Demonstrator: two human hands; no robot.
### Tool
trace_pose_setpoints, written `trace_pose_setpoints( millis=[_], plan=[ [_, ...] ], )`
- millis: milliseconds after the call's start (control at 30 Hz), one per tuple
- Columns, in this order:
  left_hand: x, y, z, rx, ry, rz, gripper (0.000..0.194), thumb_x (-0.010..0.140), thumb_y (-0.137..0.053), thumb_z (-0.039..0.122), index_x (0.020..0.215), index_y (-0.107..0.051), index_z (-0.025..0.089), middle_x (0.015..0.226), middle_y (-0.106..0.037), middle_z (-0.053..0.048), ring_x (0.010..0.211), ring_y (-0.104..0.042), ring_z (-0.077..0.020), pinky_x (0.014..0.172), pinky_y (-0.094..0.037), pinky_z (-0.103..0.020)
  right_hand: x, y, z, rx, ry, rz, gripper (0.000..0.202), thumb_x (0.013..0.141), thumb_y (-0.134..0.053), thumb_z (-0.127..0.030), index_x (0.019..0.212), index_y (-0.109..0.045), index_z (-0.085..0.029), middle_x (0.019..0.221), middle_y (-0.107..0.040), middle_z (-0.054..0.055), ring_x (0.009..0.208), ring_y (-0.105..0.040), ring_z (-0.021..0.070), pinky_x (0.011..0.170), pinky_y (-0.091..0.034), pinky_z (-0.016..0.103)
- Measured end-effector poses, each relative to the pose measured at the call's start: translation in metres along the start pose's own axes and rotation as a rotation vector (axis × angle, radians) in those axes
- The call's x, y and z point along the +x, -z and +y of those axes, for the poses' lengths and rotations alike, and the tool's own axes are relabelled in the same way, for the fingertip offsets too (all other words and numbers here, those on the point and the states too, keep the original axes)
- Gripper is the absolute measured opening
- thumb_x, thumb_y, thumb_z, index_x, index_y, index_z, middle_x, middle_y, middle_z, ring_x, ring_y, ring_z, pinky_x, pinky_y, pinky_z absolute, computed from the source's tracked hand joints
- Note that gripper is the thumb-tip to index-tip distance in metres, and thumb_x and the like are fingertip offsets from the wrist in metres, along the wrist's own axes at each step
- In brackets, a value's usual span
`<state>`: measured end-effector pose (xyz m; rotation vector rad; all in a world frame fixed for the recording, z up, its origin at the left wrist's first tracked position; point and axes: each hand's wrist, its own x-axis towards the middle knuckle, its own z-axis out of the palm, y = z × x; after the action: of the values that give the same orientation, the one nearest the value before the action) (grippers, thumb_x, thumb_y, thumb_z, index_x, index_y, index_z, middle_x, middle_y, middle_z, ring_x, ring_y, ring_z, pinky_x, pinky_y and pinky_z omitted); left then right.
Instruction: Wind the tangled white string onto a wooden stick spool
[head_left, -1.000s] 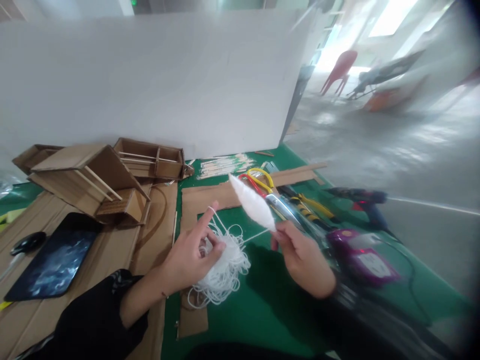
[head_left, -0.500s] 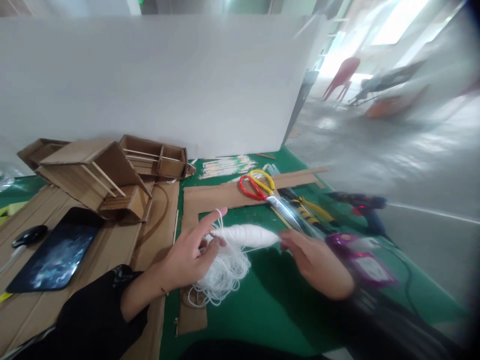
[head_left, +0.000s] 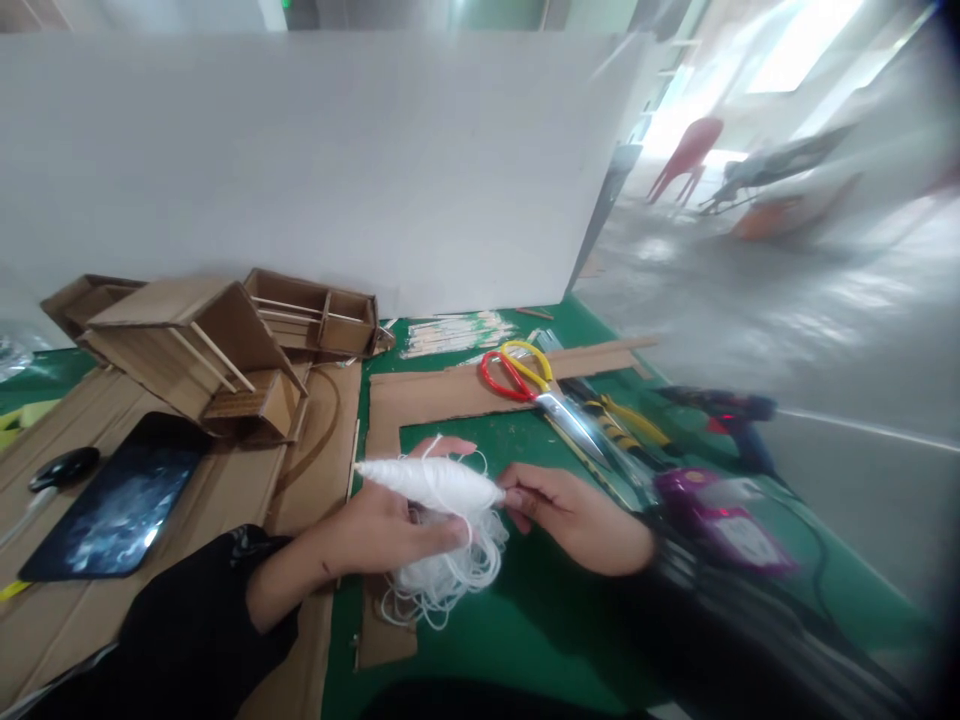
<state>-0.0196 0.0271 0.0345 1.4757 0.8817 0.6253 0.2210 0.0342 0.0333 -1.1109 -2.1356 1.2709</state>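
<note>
A white spindle of wound string (head_left: 435, 481) lies nearly level above the green table, its pointed left end showing a thin stick tip. My right hand (head_left: 577, 510) is closed, pinching the spindle's right end between thumb and fingers. My left hand (head_left: 390, 525) is under and behind the spindle, with its thumb in front and a strand of string around its fingers. A loose tangle of white string (head_left: 442, 580) hangs below my left hand, over the table and a cardboard strip. Part of the left fingers is hidden behind the spindle.
Red-and-yellow scissors (head_left: 551, 395) lie on cardboard strips beyond my hands. Pliers (head_left: 637, 420), a purple device (head_left: 727, 520) and a drill-like tool (head_left: 727, 405) are at right. Cardboard boxes (head_left: 187, 340) and a tablet (head_left: 116, 500) are at left. A white panel (head_left: 315, 150) stands behind.
The spindle has moved left, across my left hand, and its left tip now sticks out past the fingers. My right hand has moved left with it, still pinching its end.
</note>
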Motion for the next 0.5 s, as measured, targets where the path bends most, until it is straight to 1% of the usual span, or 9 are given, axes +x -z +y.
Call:
trace_pose_setpoints(
  millis=[67, 167, 233, 333, 367, 400, 467, 500],
  plan=[
    [0.001, 0.002, 0.001, -0.002, 0.016, -0.031, 0.055, 0.078, -0.071, 0.029, 0.128, -0.05, 0.026, 0.095, -0.062, -0.003, 0.076, -0.059, -0.0149, 0.065, -0.049, -0.023, 0.002, -0.001, -0.001, 0.08, -0.013, -0.062, 0.034, 0.097, -0.041, -0.045, 0.08, -0.054, -0.019, 0.065, -0.054, -0.002, 0.06, -0.048, 0.0116, 0.061, -0.039, 0.024],
    [0.001, 0.006, 0.004, 0.106, 0.002, -0.084, 0.059, 0.073, -0.076, 0.033, 0.126, -0.05, 0.028, 0.099, -0.06, -0.003, 0.076, -0.059, -0.0149, 0.065, -0.048, -0.023, 0.006, -0.005, -0.002, 0.211, -0.016, -0.148, 0.037, 0.096, -0.042, -0.049, 0.083, -0.055, -0.017, 0.063, -0.051, -0.003, 0.057, -0.047, 0.0104, 0.059, -0.039, 0.024],
    [0.001, 0.008, 0.007, 0.152, -0.045, -0.112, 0.053, 0.073, -0.077, 0.034, 0.12, -0.053, 0.027, 0.103, -0.06, -0.003, 0.084, -0.06, -0.0176, 0.071, -0.049, -0.025, 0.008, -0.009, -0.001, 0.275, -0.002, -0.188, 0.038, 0.095, -0.043, -0.05, 0.083, -0.055, -0.016, 0.063, -0.05, -0.003, 0.056, -0.046, 0.0097, 0.057, -0.039, 0.023],
    [-0.001, 0.008, 0.011, 0.158, -0.115, -0.122, 0.034, 0.076, -0.073, 0.034, 0.107, -0.061, 0.023, 0.104, -0.06, -0.004, 0.091, -0.061, -0.0208, 0.078, -0.049, -0.028, 0.01, -0.011, -0.002, 0.267, 0.026, -0.218, 0.036, 0.096, -0.042, -0.046, 0.083, -0.056, -0.016, 0.065, -0.054, -0.001, 0.058, -0.049, 0.0102, 0.059, -0.041, 0.024],
    [-0.001, 0.007, 0.012, 0.157, -0.119, -0.118, 0.03, 0.078, -0.071, 0.034, 0.104, -0.063, 0.023, 0.104, -0.061, -0.004, 0.09, -0.061, -0.0211, 0.079, -0.049, -0.029, 0.01, -0.01, -0.003, 0.229, 0.032, -0.189, 0.033, 0.097, -0.042, -0.044, 0.085, -0.056, -0.016, 0.069, -0.057, 0.0, 0.062, -0.051, 0.0112, 0.062, -0.043, 0.025],
    [-0.001, 0.006, 0.012, 0.16, -0.119, -0.106, 0.027, 0.079, -0.069, 0.034, 0.102, -0.064, 0.022, 0.102, -0.062, -0.005, 0.088, -0.062, -0.0209, 0.078, -0.049, -0.029, 0.01, -0.008, -0.006, 0.178, 0.037, -0.13, 0.029, 0.097, -0.043, -0.041, 0.09, -0.057, -0.016, 0.075, -0.06, 0.002, 0.067, -0.054, 0.0124, 0.065, -0.045, 0.026],
    [-0.001, 0.005, 0.013, 0.165, -0.134, -0.051, 0.023, 0.08, -0.067, 0.033, 0.099, -0.066, 0.021, 0.099, -0.064, -0.006, 0.084, -0.062, -0.0208, 0.076, -0.05, -0.03, 0.011, -0.004, -0.012, 0.054, 0.067, 0.045, 0.022, 0.096, -0.046, -0.033, 0.107, -0.057, -0.018, 0.095, -0.064, 0.006, 0.081, -0.057, 0.015, 0.073, -0.049, 0.028],
    [0.0, 0.004, 0.013, 0.164, -0.148, -0.027, 0.022, 0.079, -0.067, 0.032, 0.098, -0.066, 0.02, 0.096, -0.066, -0.006, 0.083, -0.063, -0.0211, 0.077, -0.05, -0.031, 0.012, -0.002, -0.016, -0.008, 0.099, 0.12, 0.025, 0.094, -0.048, -0.029, 0.117, -0.054, -0.02, 0.106, -0.062, 0.007, 0.085, -0.058, 0.0156, 0.076, -0.05, 0.03]
  ],
)
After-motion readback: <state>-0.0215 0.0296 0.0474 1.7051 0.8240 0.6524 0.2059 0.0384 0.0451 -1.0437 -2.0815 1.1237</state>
